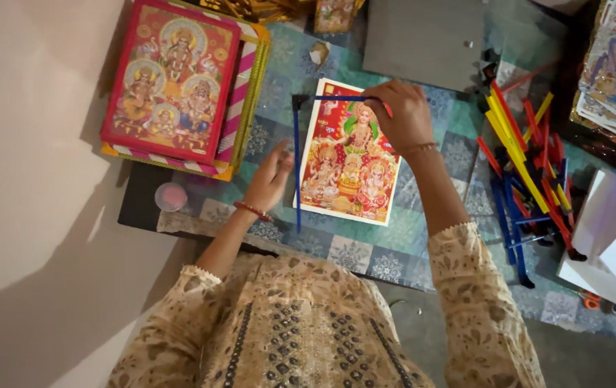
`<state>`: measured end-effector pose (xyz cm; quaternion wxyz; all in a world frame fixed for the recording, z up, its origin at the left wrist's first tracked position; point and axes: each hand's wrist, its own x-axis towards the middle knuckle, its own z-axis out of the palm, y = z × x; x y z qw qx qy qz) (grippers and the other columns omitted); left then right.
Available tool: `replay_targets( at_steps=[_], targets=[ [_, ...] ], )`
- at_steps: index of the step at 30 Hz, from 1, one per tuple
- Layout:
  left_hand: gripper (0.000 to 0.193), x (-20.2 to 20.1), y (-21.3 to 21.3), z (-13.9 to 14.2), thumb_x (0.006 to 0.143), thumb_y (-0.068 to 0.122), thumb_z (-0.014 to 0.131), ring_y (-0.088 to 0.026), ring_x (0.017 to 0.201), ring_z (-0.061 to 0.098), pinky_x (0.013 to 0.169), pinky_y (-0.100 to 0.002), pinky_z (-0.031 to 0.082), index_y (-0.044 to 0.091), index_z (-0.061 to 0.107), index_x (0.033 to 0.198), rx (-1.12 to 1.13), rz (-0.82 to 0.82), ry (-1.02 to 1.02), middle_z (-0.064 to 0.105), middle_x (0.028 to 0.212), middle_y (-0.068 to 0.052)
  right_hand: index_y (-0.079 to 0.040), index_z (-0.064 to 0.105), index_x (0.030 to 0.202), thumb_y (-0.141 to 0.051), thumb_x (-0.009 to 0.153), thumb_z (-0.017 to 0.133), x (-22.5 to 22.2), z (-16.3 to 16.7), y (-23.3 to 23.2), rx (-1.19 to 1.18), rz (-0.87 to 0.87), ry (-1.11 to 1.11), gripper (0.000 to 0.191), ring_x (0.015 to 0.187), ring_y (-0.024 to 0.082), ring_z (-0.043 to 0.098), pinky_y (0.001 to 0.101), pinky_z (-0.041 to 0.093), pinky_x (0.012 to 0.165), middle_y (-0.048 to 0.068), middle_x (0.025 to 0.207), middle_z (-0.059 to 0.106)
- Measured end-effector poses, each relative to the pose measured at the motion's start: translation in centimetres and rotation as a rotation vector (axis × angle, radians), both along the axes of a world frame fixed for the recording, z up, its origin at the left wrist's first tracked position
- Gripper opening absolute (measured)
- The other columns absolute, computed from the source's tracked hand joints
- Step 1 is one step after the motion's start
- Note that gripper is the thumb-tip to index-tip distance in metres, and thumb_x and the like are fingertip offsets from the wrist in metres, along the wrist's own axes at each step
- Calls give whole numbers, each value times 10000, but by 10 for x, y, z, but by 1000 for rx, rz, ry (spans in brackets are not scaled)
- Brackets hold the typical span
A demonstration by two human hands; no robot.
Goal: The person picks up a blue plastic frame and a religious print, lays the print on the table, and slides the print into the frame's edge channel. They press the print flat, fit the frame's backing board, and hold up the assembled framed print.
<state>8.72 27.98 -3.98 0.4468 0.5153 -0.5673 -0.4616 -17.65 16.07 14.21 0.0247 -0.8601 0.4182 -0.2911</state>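
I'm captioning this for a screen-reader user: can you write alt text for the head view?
Seen from above, a person's right hand holds a blue frame strip along the top edge of a colourful devotional print, while the left hand rests by a second blue strip. Stacked framed pictures and loose coloured strips lie nearby.

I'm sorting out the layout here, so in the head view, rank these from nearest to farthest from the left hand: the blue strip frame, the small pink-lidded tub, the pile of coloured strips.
1. Blue strip frame: just right of the left hand, beside its fingers.
2. Small pink-lidded tub: to the hand's left, at the mat's edge.
3. Pile of coloured strips: far right, beyond the right hand.
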Motion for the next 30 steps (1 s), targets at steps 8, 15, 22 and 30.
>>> replay_targets(
  at_steps=[8,15,22,30],
  targets=[
    [511,3,-14,-10,1037,373,596,-117,779,694,687,-278,552,62,542,1438,198,37,39,765,984,-55,-82,760,1063,-104,950,763,-6,-41,-20,190,-216,-215,115,891,306,717,402,569,786,100,1020,710],
    [396,-21,-42,-17,1036,284,606,-88,842,727,726,-254,599,24,613,1335,338,84,354,752,989,-26,-141,786,1050,-201,956,779,-27,-64,-39,169,-404,-77,113,1066,273,654,448,447,1001,59,1034,730],
    [321,-44,-82,-13,1044,214,592,-146,814,745,687,-282,585,6,635,1285,250,205,217,781,972,-78,-77,560,1429,-132,932,822,-63,-110,-40,-58,-608,-233,565,1365,407,451,495,369,1155,206,1422,539],
    [332,-51,-83,-25,980,155,665,-330,959,710,835,-413,560,38,661,1291,84,339,-227,690,1085,-186,40,512,1407,-292,966,782,-81,-199,51,486,-858,-432,615,1148,323,633,419,536,953,237,1343,598]
  ],
)
